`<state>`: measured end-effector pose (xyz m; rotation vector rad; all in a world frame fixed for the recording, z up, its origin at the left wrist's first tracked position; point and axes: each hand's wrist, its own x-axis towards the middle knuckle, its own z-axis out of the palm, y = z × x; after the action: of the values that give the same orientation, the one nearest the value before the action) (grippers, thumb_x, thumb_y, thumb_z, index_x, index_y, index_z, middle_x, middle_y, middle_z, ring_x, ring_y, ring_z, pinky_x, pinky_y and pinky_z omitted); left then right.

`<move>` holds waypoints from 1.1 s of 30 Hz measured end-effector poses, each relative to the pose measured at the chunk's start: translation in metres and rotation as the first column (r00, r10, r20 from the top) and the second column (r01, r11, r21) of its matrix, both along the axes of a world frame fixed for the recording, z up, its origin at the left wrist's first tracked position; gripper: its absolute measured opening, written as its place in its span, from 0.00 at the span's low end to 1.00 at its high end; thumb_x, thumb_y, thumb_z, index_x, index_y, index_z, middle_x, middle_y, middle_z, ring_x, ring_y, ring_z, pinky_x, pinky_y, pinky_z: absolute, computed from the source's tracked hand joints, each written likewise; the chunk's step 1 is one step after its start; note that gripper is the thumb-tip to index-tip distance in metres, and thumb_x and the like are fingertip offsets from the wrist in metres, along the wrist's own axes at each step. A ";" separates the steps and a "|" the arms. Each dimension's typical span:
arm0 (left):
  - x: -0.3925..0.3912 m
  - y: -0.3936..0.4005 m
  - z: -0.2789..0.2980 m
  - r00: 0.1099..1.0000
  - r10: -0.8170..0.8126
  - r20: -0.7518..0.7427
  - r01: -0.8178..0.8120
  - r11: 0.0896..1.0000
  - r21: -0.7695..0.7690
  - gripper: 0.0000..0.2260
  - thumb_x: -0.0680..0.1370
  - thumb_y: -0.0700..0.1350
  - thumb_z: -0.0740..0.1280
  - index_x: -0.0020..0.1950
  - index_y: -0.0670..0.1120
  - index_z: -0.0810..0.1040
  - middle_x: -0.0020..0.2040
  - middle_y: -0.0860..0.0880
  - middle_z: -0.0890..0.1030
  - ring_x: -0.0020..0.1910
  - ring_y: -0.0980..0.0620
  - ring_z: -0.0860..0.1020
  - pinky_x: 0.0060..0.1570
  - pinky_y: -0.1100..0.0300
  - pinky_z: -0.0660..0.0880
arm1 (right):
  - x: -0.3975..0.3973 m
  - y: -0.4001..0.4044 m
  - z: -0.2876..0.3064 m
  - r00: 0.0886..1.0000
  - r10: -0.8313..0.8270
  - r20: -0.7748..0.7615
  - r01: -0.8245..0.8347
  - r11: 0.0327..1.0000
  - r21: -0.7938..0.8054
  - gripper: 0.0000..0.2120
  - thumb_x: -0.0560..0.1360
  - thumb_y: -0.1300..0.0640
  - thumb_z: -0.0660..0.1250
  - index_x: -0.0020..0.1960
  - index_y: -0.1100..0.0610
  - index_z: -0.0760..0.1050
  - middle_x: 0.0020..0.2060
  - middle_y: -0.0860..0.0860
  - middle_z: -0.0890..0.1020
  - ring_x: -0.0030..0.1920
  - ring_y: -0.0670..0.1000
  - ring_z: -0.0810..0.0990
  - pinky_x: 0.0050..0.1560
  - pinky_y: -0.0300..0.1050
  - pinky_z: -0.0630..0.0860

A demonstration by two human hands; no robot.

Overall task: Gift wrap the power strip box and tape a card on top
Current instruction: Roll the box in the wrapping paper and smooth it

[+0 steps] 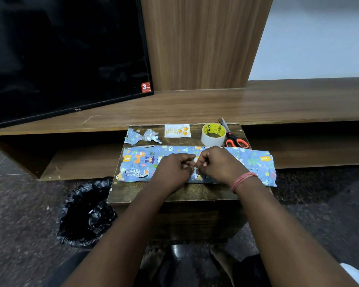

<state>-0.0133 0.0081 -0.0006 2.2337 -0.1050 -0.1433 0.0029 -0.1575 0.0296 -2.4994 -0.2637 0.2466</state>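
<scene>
A long box covered in blue animal-print wrapping paper (137, 162) lies across a small dark table (174, 193). My left hand (174, 168) and my right hand (218, 164) meet over its middle, fingers curled, pinching something small and pale, possibly tape, at the paper seam. The paper ends stick out loose past the table at the right (261, 166). A white "Happy Birthday" card (177, 131) lies flat behind the box. A roll of clear tape (213, 135) stands to the card's right.
Orange-handled scissors (235, 140) lie right of the tape. Two crumpled paper scraps (142, 136) sit at the table's back left. A bin with a black bag (87, 212) stands on the floor at left. A black TV (66, 54) leans on the wooden shelf behind.
</scene>
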 end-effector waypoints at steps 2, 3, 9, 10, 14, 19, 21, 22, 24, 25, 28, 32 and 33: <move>0.000 0.000 -0.001 1.000 0.000 0.002 0.000 1.000 -0.004 0.20 0.78 0.39 0.67 0.70 0.51 0.79 0.54 0.54 0.86 0.42 0.63 0.79 0.38 0.76 0.68 | 0.001 0.003 0.001 1.000 -0.010 -0.017 0.010 1.000 -0.030 0.04 0.72 0.63 0.75 0.46 0.59 0.83 0.36 0.48 0.81 0.44 0.51 0.82 0.47 0.43 0.77; -0.001 0.000 -0.001 1.000 0.001 0.003 -0.001 1.000 -0.008 0.20 0.78 0.39 0.67 0.70 0.51 0.79 0.53 0.53 0.86 0.41 0.64 0.78 0.37 0.77 0.68 | 0.003 0.004 0.002 0.999 -0.015 -0.034 0.013 0.999 -0.051 0.04 0.72 0.63 0.76 0.46 0.59 0.83 0.36 0.48 0.81 0.45 0.52 0.82 0.47 0.42 0.77; -0.001 0.000 -0.005 1.000 0.008 0.006 -0.008 0.998 -0.062 0.20 0.79 0.38 0.68 0.71 0.49 0.79 0.51 0.56 0.85 0.41 0.65 0.79 0.42 0.75 0.72 | 0.012 0.009 0.019 0.997 0.001 -0.083 -0.019 0.976 -0.217 0.31 0.69 0.58 0.80 0.67 0.56 0.70 0.54 0.54 0.79 0.56 0.56 0.79 0.49 0.44 0.75; -0.002 0.001 -0.006 1.000 0.009 0.008 -0.008 0.998 -0.068 0.20 0.79 0.38 0.68 0.71 0.49 0.78 0.51 0.56 0.85 0.40 0.67 0.79 0.41 0.77 0.71 | 0.014 0.009 0.023 0.996 -0.002 -0.091 -0.020 0.972 -0.235 0.36 0.68 0.57 0.81 0.70 0.55 0.67 0.58 0.55 0.79 0.58 0.57 0.79 0.51 0.45 0.76; 0.000 0.001 -0.009 1.000 0.008 0.026 -0.007 0.998 -0.067 0.20 0.78 0.38 0.68 0.71 0.48 0.78 0.50 0.56 0.85 0.38 0.70 0.78 0.40 0.78 0.70 | 0.018 0.004 0.022 0.987 0.003 -0.159 -0.028 0.987 -0.157 0.36 0.68 0.57 0.81 0.70 0.53 0.68 0.52 0.54 0.80 0.50 0.58 0.83 0.48 0.50 0.80; 0.001 0.001 -0.009 1.000 0.012 0.016 -0.010 0.996 -0.084 0.20 0.78 0.38 0.69 0.70 0.48 0.79 0.50 0.57 0.85 0.38 0.68 0.78 0.44 0.76 0.72 | 0.017 -0.018 0.025 0.936 -0.073 -0.345 0.214 0.895 0.392 0.08 0.77 0.62 0.72 0.55 0.62 0.77 0.45 0.60 0.79 0.36 0.53 0.79 0.36 0.50 0.82; 0.000 0.000 -0.008 1.000 0.010 0.020 -0.008 0.997 -0.075 0.20 0.78 0.38 0.69 0.70 0.49 0.79 0.50 0.57 0.85 0.40 0.67 0.78 0.43 0.77 0.71 | 0.013 -0.022 0.026 0.906 -0.029 -0.423 0.202 0.906 0.371 0.06 0.78 0.62 0.70 0.52 0.64 0.80 0.47 0.63 0.81 0.38 0.52 0.79 0.36 0.48 0.81; 0.000 0.000 -0.007 1.000 0.009 0.024 -0.007 0.998 -0.065 0.20 0.78 0.39 0.69 0.70 0.49 0.79 0.50 0.57 0.85 0.40 0.67 0.79 0.42 0.78 0.70 | 0.010 -0.022 0.025 0.901 -0.014 -0.435 0.176 0.926 0.335 0.05 0.78 0.62 0.70 0.51 0.64 0.80 0.45 0.62 0.81 0.38 0.52 0.79 0.36 0.47 0.81; 0.000 0.000 -0.005 1.000 0.008 0.028 -0.006 0.999 -0.045 0.20 0.78 0.39 0.69 0.71 0.49 0.78 0.50 0.57 0.85 0.41 0.66 0.78 0.41 0.79 0.70 | 0.007 -0.020 0.020 0.917 -0.014 -0.398 0.119 0.964 0.238 0.05 0.77 0.61 0.71 0.49 0.63 0.82 0.40 0.57 0.82 0.38 0.51 0.78 0.35 0.45 0.80; -0.001 0.000 -0.005 1.000 0.007 0.028 -0.006 0.999 -0.040 0.20 0.78 0.39 0.69 0.71 0.48 0.78 0.50 0.57 0.85 0.41 0.67 0.78 0.41 0.79 0.70 | 0.007 -0.018 0.017 0.928 -0.013 -0.371 0.090 0.978 0.190 0.05 0.76 0.59 0.72 0.48 0.61 0.83 0.40 0.57 0.83 0.39 0.52 0.79 0.35 0.46 0.80; -0.001 -0.001 -0.003 1.000 0.000 0.020 0.000 1.000 -0.019 0.21 0.79 0.39 0.69 0.72 0.49 0.78 0.52 0.56 0.85 0.42 0.66 0.78 0.42 0.78 0.70 | 0.007 -0.014 0.014 0.941 0.009 -0.338 0.039 0.990 0.136 0.05 0.74 0.57 0.72 0.44 0.59 0.85 0.43 0.57 0.86 0.41 0.55 0.81 0.38 0.48 0.79; -0.001 -0.001 -0.003 1.000 -0.001 0.008 0.001 1.000 -0.015 0.21 0.79 0.40 0.69 0.72 0.50 0.78 0.53 0.56 0.85 0.44 0.62 0.79 0.45 0.73 0.71 | 0.005 -0.012 0.015 0.954 0.032 -0.299 0.000 0.994 0.109 0.04 0.74 0.58 0.72 0.45 0.59 0.84 0.40 0.54 0.87 0.36 0.52 0.81 0.38 0.47 0.80; -0.001 -0.001 -0.003 1.000 0.000 0.008 0.000 1.000 -0.012 0.21 0.79 0.40 0.69 0.72 0.50 0.78 0.53 0.56 0.85 0.44 0.62 0.80 0.44 0.74 0.71 | 0.004 -0.012 0.015 0.957 0.040 -0.288 -0.008 0.994 0.113 0.04 0.74 0.59 0.71 0.46 0.59 0.84 0.40 0.55 0.87 0.34 0.51 0.81 0.37 0.46 0.79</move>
<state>-0.0139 0.0070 -0.0035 2.2225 -0.1104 -0.1335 0.0069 -0.1696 0.0446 -2.3140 -0.1815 0.5871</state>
